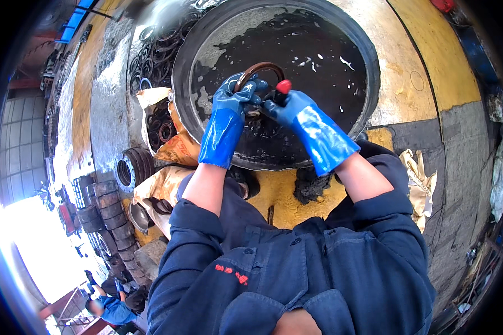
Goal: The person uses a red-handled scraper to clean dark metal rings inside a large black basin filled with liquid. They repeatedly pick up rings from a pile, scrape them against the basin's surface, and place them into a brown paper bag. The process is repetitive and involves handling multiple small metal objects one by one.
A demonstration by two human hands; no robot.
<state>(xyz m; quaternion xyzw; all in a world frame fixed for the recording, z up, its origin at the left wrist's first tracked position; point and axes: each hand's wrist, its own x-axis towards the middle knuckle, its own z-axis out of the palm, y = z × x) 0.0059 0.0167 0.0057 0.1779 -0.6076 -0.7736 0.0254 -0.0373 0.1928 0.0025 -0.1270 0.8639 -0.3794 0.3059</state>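
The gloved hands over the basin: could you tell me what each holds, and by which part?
The left hand grips a brown ring at its lower left rim. The right hand holds a red-tipped tool by its shaft.

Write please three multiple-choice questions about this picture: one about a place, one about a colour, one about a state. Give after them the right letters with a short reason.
1. Where is the left hand holding the brown ring?
A. over the round black basin of dark liquid
B. over the stack of metal discs at the left
C. behind the person's back

2. What colour are the gloves on both hands?
A. yellow
B. blue
C. white

3. What is the state of the right hand?
A. open and empty
B. resting on the floor
C. closed around a tool with a red tip

Answers:
1 A, the ring is above the dark liquid inside the basin's rim.
2 B, both gloves are shiny blue up to the forearm.
3 C, the fingers wrap the tool and its red end sticks out on top.
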